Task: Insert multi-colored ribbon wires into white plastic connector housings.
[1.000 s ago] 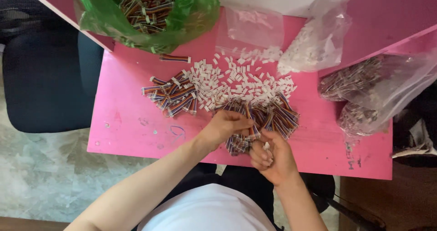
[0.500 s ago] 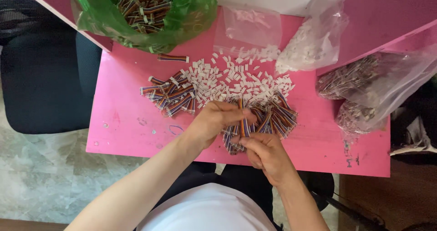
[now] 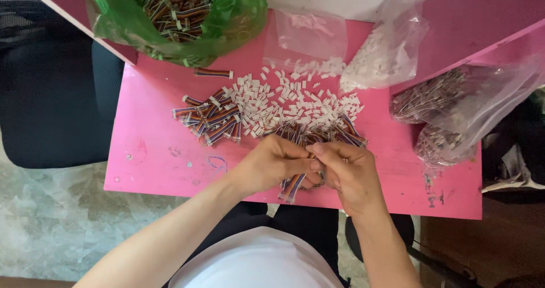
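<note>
My left hand [image 3: 273, 162] and my right hand [image 3: 347, 173] meet over the near edge of the pink table [image 3: 153, 157]. Together they pinch a short multicoloured ribbon wire [image 3: 292, 187] that hangs down between them. Just beyond my fingers lies a heap of the same wires [image 3: 318, 133]. Behind that heap, small white plastic connectors [image 3: 289, 97] are scattered. A second pile of ribbon wires with white ends [image 3: 213, 117] sits to the left of my hands.
A green bag of finished wires [image 3: 181, 15] rests at the far left. Clear bags hold white connectors [image 3: 377, 55] and more wires [image 3: 448, 103] at the right. A dark chair [image 3: 51, 95] stands left of the table. Marbled floor shows below.
Both hands have shifted slightly along the near table edge and closed together on one wire. The piles lie as before.
</note>
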